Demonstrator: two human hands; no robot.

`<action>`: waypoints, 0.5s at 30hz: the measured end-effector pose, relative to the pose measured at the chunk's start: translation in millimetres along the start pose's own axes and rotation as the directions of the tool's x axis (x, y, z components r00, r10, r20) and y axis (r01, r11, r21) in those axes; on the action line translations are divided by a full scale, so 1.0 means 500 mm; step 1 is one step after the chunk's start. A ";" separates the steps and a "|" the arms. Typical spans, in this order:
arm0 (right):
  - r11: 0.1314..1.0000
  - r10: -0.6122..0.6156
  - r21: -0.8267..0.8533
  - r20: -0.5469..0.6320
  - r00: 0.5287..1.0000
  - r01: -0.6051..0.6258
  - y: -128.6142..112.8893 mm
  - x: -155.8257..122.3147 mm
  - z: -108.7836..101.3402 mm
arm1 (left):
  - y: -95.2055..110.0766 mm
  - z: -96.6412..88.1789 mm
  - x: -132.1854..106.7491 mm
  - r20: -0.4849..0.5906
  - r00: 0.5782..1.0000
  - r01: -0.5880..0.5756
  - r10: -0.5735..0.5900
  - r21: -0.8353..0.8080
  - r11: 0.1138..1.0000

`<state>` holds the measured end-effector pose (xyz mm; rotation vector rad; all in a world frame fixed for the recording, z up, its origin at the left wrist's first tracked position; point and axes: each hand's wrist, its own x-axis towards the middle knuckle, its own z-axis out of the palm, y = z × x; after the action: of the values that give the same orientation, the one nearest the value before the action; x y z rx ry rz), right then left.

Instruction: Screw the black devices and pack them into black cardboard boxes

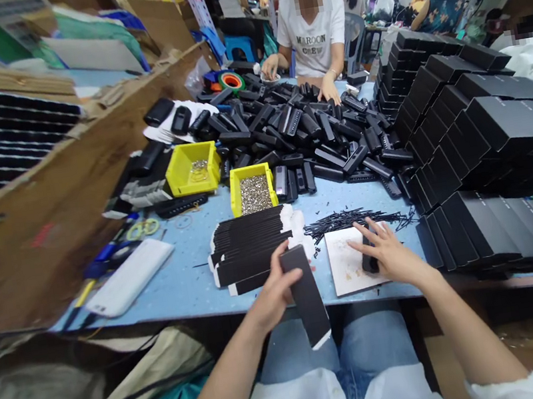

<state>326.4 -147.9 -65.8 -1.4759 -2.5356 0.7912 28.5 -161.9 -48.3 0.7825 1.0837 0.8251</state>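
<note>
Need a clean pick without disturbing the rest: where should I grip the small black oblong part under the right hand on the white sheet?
Probably across its long sides, coming straight down from above. The small black oblong part lies flat on the white paper sheet, long axis running away from the person, with the right hand resting on it. The left hand holds a flat black cardboard sleeve.

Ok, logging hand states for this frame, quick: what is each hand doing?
Left hand: closed on a flat black box sleeve.
Right hand: fingers spread, resting on a small black part on the white card.
</note>
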 end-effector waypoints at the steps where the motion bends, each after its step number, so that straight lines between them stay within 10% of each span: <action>1: 0.997 0.029 -0.066 0.034 0.999 -0.027 0.029 -0.011 -0.010 | 0.002 -0.013 0.003 -0.004 0.999 0.039 -0.041 -0.179 0.983; 5: 0.966 0.175 0.211 -0.112 0.978 -0.148 0.036 -0.026 -0.015 | 0.008 -0.003 0.022 -0.287 0.946 -0.053 -0.151 -0.595 0.802; 10: 0.674 0.445 0.730 -0.527 0.724 0.117 -0.115 0.033 0.021 | -0.007 0.099 0.021 -0.302 0.913 -0.041 -0.274 -0.735 0.676; 13: 0.675 0.414 0.723 -0.535 0.737 0.146 -0.175 0.067 0.032 | -0.026 0.110 0.002 -0.163 0.960 0.094 -0.228 -0.579 0.810; 15: 0.676 0.396 0.728 -0.493 0.775 0.118 -0.189 0.075 0.034 | -0.040 0.088 -0.009 -0.250 0.968 -0.020 -0.027 -0.184 0.983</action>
<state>227.3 -160.1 -41.1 -1.3312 -1.3487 0.9674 73.0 -181.4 -51.4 0.5281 1.2113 1.0267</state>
